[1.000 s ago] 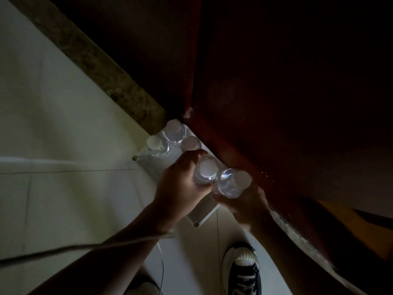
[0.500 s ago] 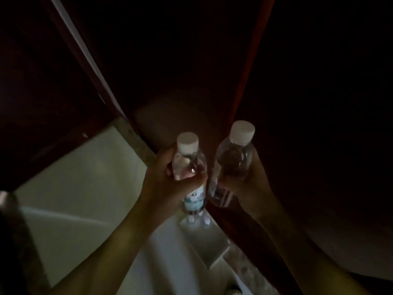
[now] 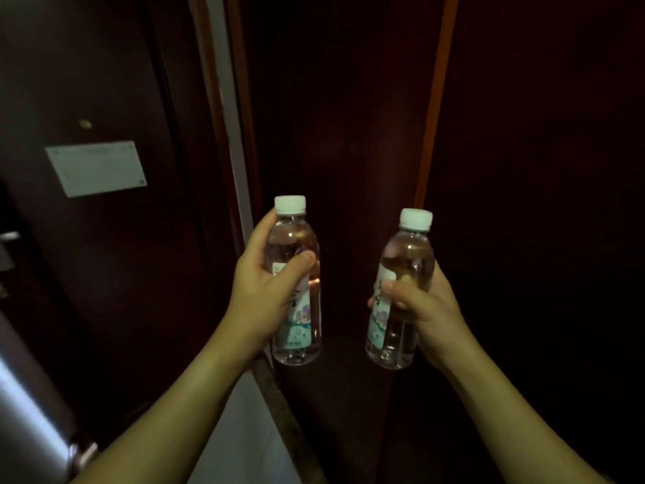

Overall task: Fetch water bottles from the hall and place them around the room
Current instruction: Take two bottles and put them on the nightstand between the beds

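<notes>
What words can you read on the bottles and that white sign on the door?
Left bottle label: print and a cartoon picture, too blurred to read.
Right bottle label: also too blurred to read.
White sign on the door: text too faint to read.
Nothing is readable.

Both bottles, left one (image 3: 296, 274) and right one (image 3: 401, 291), now raised upright, farther apart.

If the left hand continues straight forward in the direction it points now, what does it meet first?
Probably the dark wooden panel directly ahead. The left hand, holding its bottle upright, points towards it, just right of the pale door-frame strip. Depth is unclear in this dim light.
</notes>
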Tool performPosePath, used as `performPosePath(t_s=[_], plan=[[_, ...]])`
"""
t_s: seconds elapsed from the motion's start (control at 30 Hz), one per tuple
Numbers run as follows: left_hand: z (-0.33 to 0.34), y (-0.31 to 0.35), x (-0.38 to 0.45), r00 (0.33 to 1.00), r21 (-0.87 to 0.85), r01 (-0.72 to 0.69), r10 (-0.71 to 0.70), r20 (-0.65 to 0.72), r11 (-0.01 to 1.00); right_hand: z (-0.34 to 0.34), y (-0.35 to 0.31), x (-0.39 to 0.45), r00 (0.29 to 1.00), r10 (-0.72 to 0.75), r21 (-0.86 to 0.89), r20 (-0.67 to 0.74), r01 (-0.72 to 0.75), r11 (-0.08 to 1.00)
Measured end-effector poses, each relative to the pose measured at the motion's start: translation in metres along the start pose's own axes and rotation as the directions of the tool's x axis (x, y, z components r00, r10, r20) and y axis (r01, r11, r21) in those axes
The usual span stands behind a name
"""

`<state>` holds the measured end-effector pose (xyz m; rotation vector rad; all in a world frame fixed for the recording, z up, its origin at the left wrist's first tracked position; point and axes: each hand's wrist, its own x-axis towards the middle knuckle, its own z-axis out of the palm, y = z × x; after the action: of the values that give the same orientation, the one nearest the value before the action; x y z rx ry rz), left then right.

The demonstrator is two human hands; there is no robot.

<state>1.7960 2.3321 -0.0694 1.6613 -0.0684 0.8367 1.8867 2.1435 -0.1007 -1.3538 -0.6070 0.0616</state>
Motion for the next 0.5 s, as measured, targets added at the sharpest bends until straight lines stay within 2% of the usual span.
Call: performPosePath(t_s=[0.13,0.3,0.5], plan=[[-0.005,0.031,-0.003,0.998,-0.011,-0.039,0.039,-0.043,0.999,0.001,-0.030,-0.010,1.000,-0.022,-0.033,0.014,0.022,0.999],[0.003,0.040,-0.007,1.000,-0.018,-0.014,0.013,-0.023,1.000,-0.011,-0.046,-0.017,0.997,-0.076,-0.038,-0.006,0.075,0.996],[0.027,0.041,-0.008,0.995,-0.072,-0.023,0.030,0.097,0.997,-0.035,-0.067,-0.034,0.982,-0.112,-0.115,-0.152,0.095,0.989]])
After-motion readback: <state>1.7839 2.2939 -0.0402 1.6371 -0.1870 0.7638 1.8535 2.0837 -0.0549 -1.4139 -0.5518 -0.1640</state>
